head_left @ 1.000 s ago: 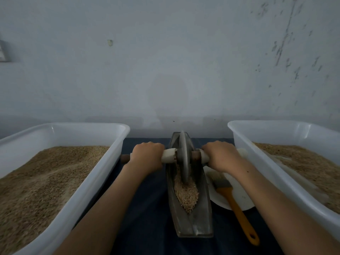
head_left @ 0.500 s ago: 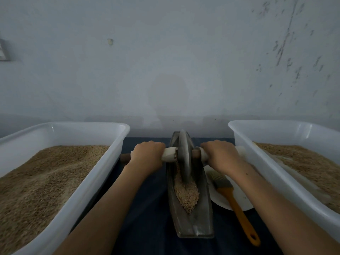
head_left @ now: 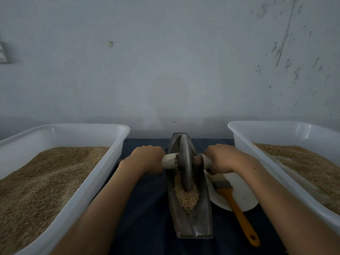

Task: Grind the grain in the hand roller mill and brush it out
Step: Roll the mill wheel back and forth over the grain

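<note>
Here, a person's left hand and right hand each grip an end of the axle of the grinding wheel, which stands in the grain heaped in the boat-shaped trough. A hard stroke toward the near end may spill kernels onto the dark cloth.

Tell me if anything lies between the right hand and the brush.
Nothing visible does. The right hand grips the roller handle just above the brush, which lies uncovered on the white plate.
</note>
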`<action>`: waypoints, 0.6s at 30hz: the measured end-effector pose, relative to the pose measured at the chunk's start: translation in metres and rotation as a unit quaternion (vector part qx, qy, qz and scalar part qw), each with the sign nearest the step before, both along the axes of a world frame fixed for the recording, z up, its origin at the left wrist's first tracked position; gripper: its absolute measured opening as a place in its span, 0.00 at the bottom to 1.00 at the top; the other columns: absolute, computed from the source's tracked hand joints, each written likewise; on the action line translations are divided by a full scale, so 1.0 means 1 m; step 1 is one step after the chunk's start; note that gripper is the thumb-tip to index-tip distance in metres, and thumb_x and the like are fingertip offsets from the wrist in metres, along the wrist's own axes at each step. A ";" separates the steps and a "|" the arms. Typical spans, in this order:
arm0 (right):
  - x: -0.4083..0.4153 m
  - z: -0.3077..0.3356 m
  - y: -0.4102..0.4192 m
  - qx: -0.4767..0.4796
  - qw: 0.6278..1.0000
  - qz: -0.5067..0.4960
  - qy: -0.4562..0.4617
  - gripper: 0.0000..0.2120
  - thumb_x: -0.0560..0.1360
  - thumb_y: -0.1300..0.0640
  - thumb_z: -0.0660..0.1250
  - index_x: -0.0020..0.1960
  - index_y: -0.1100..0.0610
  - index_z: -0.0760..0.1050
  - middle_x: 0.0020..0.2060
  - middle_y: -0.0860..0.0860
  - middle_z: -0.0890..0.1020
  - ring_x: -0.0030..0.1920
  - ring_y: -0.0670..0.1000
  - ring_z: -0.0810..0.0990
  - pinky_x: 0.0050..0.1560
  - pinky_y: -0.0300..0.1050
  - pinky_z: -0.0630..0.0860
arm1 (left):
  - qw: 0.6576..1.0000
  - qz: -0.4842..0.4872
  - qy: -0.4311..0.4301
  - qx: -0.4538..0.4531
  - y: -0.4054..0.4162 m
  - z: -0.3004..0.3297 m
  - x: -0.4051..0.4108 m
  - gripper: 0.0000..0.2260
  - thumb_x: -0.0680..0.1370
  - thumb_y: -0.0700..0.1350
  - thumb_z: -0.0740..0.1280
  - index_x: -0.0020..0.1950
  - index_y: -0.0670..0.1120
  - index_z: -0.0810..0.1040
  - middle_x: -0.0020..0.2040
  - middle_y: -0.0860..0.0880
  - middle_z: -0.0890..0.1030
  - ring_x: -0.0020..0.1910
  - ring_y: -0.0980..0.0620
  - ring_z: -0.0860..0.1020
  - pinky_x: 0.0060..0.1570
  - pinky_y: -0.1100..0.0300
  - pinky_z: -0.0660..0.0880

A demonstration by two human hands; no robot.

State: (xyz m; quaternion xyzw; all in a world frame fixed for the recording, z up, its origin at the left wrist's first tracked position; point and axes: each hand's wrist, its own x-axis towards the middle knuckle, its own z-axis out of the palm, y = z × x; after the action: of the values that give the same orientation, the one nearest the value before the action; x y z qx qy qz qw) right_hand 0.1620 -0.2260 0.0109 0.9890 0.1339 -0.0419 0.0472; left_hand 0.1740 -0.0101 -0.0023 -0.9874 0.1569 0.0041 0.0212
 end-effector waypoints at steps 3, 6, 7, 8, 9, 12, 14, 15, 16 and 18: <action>0.000 0.001 0.000 -0.002 1.000 -0.004 0.014 0.07 0.72 0.56 0.70 0.44 0.50 0.71 0.36 0.47 0.74 0.37 0.48 0.74 0.30 0.39 0.64 | 1.000 -0.003 0.021 -0.014 0.001 0.000 0.000 0.21 0.72 0.48 0.72 0.64 0.49 0.74 0.54 0.47 0.80 0.52 0.48 0.77 0.47 0.56 0.70; 0.002 -0.005 0.002 0.005 0.999 -0.004 -0.047 0.03 0.74 0.57 0.67 0.46 0.51 0.74 0.36 0.48 0.75 0.34 0.46 0.72 0.30 0.40 0.62 | 1.000 0.002 -0.019 -0.008 -0.001 -0.002 0.001 0.19 0.72 0.48 0.71 0.62 0.49 0.74 0.53 0.48 0.80 0.50 0.48 0.78 0.45 0.56 0.69; 0.003 -0.009 0.002 0.014 0.997 -0.006 -0.074 0.03 0.75 0.57 0.66 0.48 0.51 0.75 0.37 0.48 0.76 0.35 0.46 0.72 0.32 0.40 0.63 | 0.999 0.005 -0.045 -0.002 -0.002 -0.004 0.001 0.17 0.73 0.48 0.70 0.61 0.49 0.74 0.52 0.48 0.80 0.50 0.48 0.78 0.44 0.56 0.69; 0.004 -0.012 0.002 0.027 0.994 -0.007 -0.103 0.04 0.75 0.57 0.66 0.49 0.50 0.75 0.40 0.48 0.78 0.37 0.47 0.74 0.35 0.41 0.64 | 0.997 0.008 -0.076 0.002 -0.003 -0.005 0.001 0.16 0.74 0.48 0.68 0.60 0.49 0.74 0.52 0.48 0.79 0.50 0.48 0.78 0.44 0.56 0.69; 0.005 -0.016 0.001 0.039 0.990 -0.005 -0.134 0.04 0.75 0.56 0.66 0.48 0.48 0.74 0.42 0.48 0.80 0.40 0.49 0.76 0.39 0.42 0.65 | 0.994 0.011 -0.111 0.002 -0.004 -0.007 0.001 0.14 0.75 0.47 0.67 0.59 0.49 0.74 0.52 0.48 0.79 0.50 0.48 0.78 0.44 0.57 0.68; 0.009 -0.029 0.000 0.059 0.971 0.012 -0.233 0.08 0.75 0.54 0.67 0.43 0.46 0.67 0.45 0.47 0.81 0.47 0.51 0.79 0.43 0.44 0.63 | 0.980 0.015 -0.196 -0.012 -0.006 -0.013 0.000 0.10 0.77 0.47 0.65 0.56 0.49 0.71 0.50 0.49 0.79 0.48 0.49 0.78 0.42 0.58 0.67; 0.010 -0.033 0.000 0.061 0.962 0.022 -0.265 0.09 0.74 0.54 0.66 0.43 0.47 0.66 0.44 0.47 0.81 0.48 0.51 0.79 0.44 0.45 0.62 | 0.976 0.015 -0.216 -0.020 -0.006 -0.017 0.000 0.09 0.77 0.47 0.64 0.55 0.49 0.71 0.49 0.50 0.79 0.46 0.49 0.78 0.41 0.58 0.68; 0.010 -0.033 0.000 0.061 0.963 0.021 -0.263 0.09 0.74 0.54 0.66 0.43 0.47 0.65 0.44 0.47 0.81 0.47 0.52 0.79 0.44 0.45 0.62 | 0.976 0.016 -0.215 -0.022 -0.005 -0.017 0.000 0.08 0.77 0.47 0.64 0.55 0.49 0.71 0.49 0.50 0.79 0.46 0.49 0.78 0.41 0.58 0.68; 0.010 -0.031 0.001 0.060 0.965 0.019 -0.253 0.10 0.74 0.54 0.66 0.42 0.47 0.65 0.43 0.47 0.80 0.47 0.52 0.79 0.44 0.46 0.63 | 0.978 0.016 -0.209 -0.023 -0.004 -0.017 0.001 0.09 0.77 0.47 0.64 0.55 0.49 0.71 0.49 0.49 0.79 0.46 0.49 0.78 0.42 0.58 0.69; 0.008 -0.025 0.002 0.052 0.975 0.010 -0.214 0.08 0.74 0.55 0.67 0.42 0.47 0.67 0.44 0.48 0.80 0.47 0.52 0.79 0.44 0.46 0.66 | 0.984 0.014 -0.179 -0.023 -0.002 -0.016 0.002 0.10 0.76 0.47 0.65 0.57 0.49 0.72 0.50 0.49 0.79 0.48 0.49 0.78 0.44 0.57 0.70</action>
State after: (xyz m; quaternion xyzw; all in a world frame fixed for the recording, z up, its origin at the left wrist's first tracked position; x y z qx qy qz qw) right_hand 0.1700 -0.2240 -0.0141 0.9747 0.1328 0.1781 0.0234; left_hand 0.1764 -0.0124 -0.0180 -0.9745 0.1368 -0.1757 0.0258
